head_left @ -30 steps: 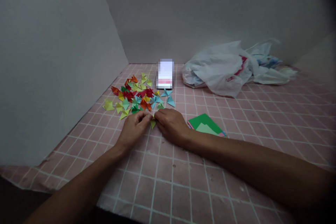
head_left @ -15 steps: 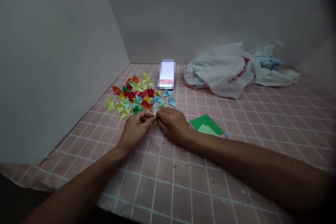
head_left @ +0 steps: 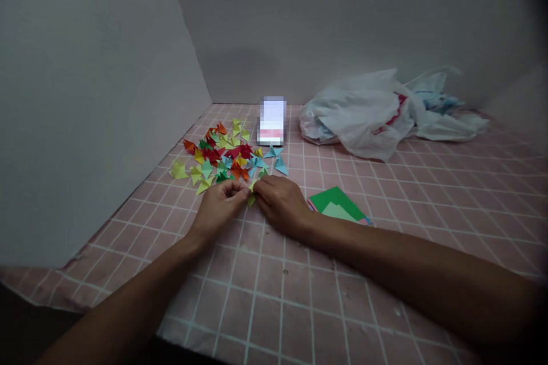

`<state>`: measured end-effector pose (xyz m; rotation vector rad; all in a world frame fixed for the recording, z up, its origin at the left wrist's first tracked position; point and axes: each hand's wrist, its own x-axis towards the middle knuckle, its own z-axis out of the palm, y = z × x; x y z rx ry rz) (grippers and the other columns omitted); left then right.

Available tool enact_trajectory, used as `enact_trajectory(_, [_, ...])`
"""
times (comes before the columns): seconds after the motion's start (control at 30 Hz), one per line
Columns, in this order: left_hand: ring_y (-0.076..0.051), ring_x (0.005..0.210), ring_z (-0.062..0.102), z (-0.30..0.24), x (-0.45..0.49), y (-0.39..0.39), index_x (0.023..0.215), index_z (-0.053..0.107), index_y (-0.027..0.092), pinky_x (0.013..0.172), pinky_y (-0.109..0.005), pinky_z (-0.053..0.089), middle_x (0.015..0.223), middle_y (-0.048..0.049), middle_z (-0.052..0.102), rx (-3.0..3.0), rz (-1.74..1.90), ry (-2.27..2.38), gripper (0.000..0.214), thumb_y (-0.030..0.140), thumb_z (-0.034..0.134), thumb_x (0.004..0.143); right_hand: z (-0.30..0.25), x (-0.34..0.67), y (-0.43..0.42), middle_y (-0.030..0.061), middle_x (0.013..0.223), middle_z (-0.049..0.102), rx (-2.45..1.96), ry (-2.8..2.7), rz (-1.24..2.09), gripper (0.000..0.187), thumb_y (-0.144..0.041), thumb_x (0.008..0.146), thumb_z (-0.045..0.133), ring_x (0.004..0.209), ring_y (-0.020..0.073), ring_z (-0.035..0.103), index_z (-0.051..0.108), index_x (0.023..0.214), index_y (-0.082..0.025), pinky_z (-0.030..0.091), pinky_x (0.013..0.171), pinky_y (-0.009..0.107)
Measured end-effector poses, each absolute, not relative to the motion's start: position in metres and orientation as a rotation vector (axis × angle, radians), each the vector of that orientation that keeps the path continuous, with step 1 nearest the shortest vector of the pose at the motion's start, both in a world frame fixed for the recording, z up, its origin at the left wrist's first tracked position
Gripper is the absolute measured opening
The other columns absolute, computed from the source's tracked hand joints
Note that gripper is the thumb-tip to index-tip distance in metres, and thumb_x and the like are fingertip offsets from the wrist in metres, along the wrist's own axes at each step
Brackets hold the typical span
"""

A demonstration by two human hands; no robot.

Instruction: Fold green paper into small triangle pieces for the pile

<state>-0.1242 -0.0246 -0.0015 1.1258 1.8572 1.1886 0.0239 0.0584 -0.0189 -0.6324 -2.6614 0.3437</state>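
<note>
Paper piece (head_left: 251,200), yellow, pointed, finger-pinched by left hand (head_left: 219,203) and right hand (head_left: 282,199), crisp multicoloured folded shapes (head_left: 234,153) beyond

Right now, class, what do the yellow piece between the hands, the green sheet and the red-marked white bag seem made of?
Yellow piece: probably matte paper, by its pointed tip. Green sheet: matte paper or thin card; straight edges, no glare. White bag: likely thin plastic, slightly glossy, crumpled.

Two hands (head_left: 219,204), one phone (head_left: 272,120) and over twenty folded papers (head_left: 178,170).
</note>
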Motion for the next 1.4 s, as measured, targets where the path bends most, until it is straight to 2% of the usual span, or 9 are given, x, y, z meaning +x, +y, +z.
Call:
enact_trajectory(0.33, [-0.014,0.064,0.055,-0.001,-0.131,-0.021,0.073,0.068,0.018,0.063,-0.027,0.042,0.071,0.0004,0.065,1.111,1.173,1.866,0.021,0.038,0.065,0.077,-0.015,0.020,0.061,0.0104,0.093,0.067,-0.748,-2.671,0.454,0.017,-0.014,0.096,0.049,0.084,0.0192,0.055,0.065,0.089,-0.013,0.036,0.072,0.029])
enact_trajectory(0.97, [-0.015,0.064,0.055,-0.003,-0.136,-0.016,0.069,0.069,0.020,0.061,-0.027,0.043,0.070,-0.0016,0.067,1.153,1.111,1.929,0.018,0.033,0.062,0.078,-0.017,0.018,0.063,0.0090,0.093,0.067,-0.732,-2.714,0.418,0.017,-0.011,0.095,0.049,0.082,0.0177,0.054,0.064,0.086,-0.015,0.035,0.071,0.029])
enact_trajectory(1.23, [-0.017,0.069,0.059,-0.005,-0.136,-0.017,0.077,0.072,0.018,0.064,-0.028,0.044,0.076,-0.0024,0.069,1.163,1.147,1.902,0.023,0.040,0.064,0.079,-0.013,0.017,0.062,0.0101,0.095,0.068,-0.762,-2.735,0.435,0.017,-0.012,0.096,0.050,0.083,0.0182,0.056,0.065,0.088,-0.013,0.035,0.071,0.029])
enact_trajectory(1.4, [-0.016,0.065,0.055,-0.003,-0.135,-0.018,0.075,0.070,0.019,0.060,-0.027,0.041,0.072,-0.0016,0.067,1.162,1.137,1.894,0.025,0.043,0.062,0.082,-0.015,0.016,0.063,0.0092,0.093,0.067,-0.757,-2.722,0.440,0.019,-0.013,0.097,0.048,0.081,0.0175,0.054,0.064,0.087,-0.014,0.035,0.070,0.029])
